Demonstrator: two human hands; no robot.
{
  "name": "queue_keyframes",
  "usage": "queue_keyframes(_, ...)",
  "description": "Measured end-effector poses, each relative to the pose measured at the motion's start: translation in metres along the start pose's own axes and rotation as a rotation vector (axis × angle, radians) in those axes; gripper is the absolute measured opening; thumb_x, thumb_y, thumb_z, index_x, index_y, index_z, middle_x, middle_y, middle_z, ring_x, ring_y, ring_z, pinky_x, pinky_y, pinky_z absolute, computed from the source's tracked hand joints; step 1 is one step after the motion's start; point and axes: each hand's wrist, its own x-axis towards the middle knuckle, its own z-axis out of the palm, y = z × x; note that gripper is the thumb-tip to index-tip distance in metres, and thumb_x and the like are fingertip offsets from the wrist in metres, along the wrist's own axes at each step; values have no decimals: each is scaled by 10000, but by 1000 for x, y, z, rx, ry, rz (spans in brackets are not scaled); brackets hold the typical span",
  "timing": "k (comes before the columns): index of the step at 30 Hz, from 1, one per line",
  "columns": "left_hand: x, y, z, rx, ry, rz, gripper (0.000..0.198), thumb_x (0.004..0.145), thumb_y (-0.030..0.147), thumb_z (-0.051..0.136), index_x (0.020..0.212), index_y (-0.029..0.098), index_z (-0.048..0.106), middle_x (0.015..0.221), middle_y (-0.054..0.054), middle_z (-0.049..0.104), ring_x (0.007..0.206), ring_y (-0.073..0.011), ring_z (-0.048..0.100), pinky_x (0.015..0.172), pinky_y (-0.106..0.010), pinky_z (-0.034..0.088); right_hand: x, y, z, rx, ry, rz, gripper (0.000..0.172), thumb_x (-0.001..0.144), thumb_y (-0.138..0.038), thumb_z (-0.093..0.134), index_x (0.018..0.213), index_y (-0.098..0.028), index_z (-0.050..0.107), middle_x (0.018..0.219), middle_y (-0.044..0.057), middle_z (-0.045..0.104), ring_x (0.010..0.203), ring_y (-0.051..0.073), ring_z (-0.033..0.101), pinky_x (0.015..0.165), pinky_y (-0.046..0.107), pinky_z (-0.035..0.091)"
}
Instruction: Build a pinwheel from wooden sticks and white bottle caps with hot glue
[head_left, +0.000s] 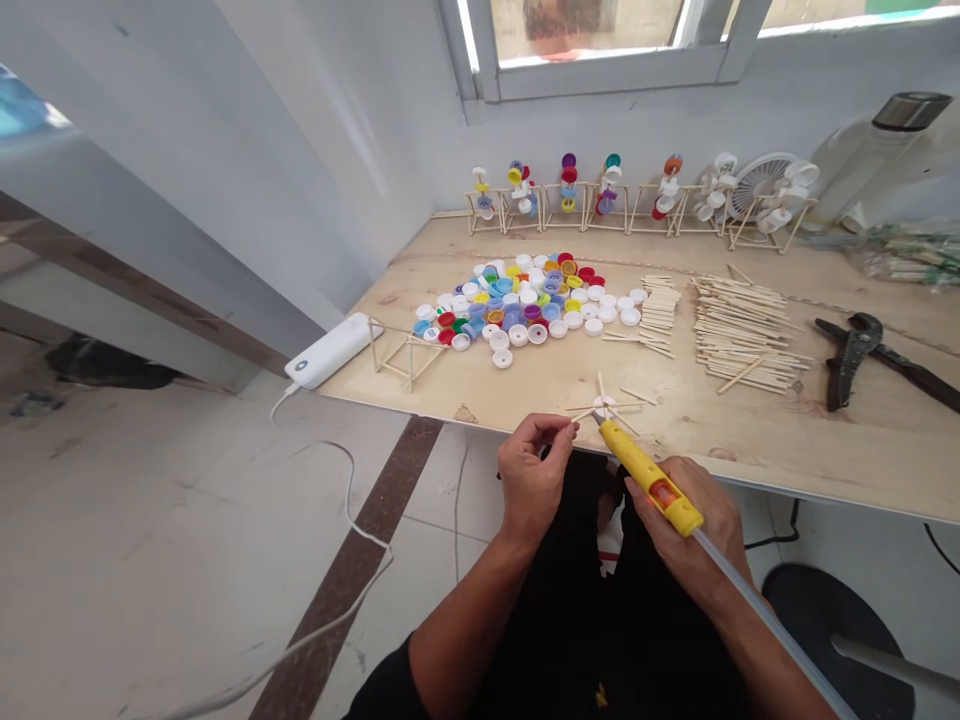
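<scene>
My right hand (701, 505) is wrapped round a yellow hot glue gun (637, 460), and a long clear glue stick (765, 615) runs out of its back end. The gun's nozzle meets a white bottle cap (604, 405) near the table's front edge. Thin wooden sticks (626, 405) spread out from that cap like spokes. To the left of the nozzle, my left hand (534, 465) pinches the end of one thin wooden stick (583, 416) that points at the cap. A short loose stick (639, 397) lies just right of the cap.
Behind my hands lies a heap of coloured bottle caps (517, 300), with stick piles (742, 335) and black pliers (855, 355) farther right. A stick frame (409, 360) and white power bank (334, 350) sit left. Cap wheels on stands (568, 190) line the wall beside a small fan (761, 185).
</scene>
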Motion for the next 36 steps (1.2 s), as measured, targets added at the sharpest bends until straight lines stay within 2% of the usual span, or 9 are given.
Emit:
queue_keyframes(4, 3, -1, 1, -67, -5, -22, 108, 728, 259, 686, 769, 162, 667, 715, -35, 698, 712, -163, 675, 703, -287, 544, 1, 0, -3, -7, 1, 33, 228, 869, -333, 536, 694, -211, 458, 611, -15, 489, 566, 130, 462, 547, 264, 346)
queue_keyframes(8, 12, -4, 1, -88, -54, -27, 95, 721, 234, 680, 772, 158, 657, 730, -43, 709, 729, -169, 687, 727, -297, 545, -1, 3, -6, 26, 48, 146, 261, 859, -370, 552, 670, -217, 459, 590, -28, 487, 532, 115, 474, 510, 247, 359)
queue_keyframes(13, 32, -9, 6, -58, -116, 2, 80, 724, 229, 665, 766, 162, 650, 742, -39, 700, 778, -179, 690, 745, -297, 536, -6, 19, -2, 211, 179, 322, 237, 807, -418, 608, 719, -213, 528, 583, -16, 540, 540, 135, 531, 472, 248, 418)
queue_keyframes(17, 47, -11, 11, -15, -128, 37, 60, 708, 215, 664, 735, 163, 649, 729, -32, 693, 750, -167, 676, 742, -288, 528, -3, 20, -3, 388, 181, 436, 246, 778, -432, 636, 728, -205, 554, 609, -1, 576, 576, 149, 582, 491, 247, 481)
queue_keyframes(23, 42, -14, 2, 86, -131, 149, 98, 751, 264, 654, 793, 178, 677, 761, -36, 703, 779, -178, 673, 770, -308, 528, 6, 10, -5, 549, 213, 624, 345, 691, -514, 688, 759, -189, 592, 730, 48, 665, 662, 187, 653, 574, 284, 555)
queue_keyframes(29, 27, -20, -8, 223, -168, 257, 84, 790, 243, 619, 818, 206, 689, 805, -24, 717, 780, -161, 670, 754, -278, 527, 6, 13, -8, 567, 158, 653, 336, 686, -499, 691, 775, -181, 626, 739, 54, 685, 681, 191, 660, 617, 292, 561)
queue_keyframes(36, 28, -27, -9, 274, -198, 268, 98, 793, 251, 614, 831, 212, 696, 842, -45, 727, 773, -169, 669, 758, -295, 535, 10, 11, -11, 527, 138, 606, 281, 698, -472, 675, 734, -198, 621, 697, 40, 680, 633, 185, 648, 559, 282, 545)
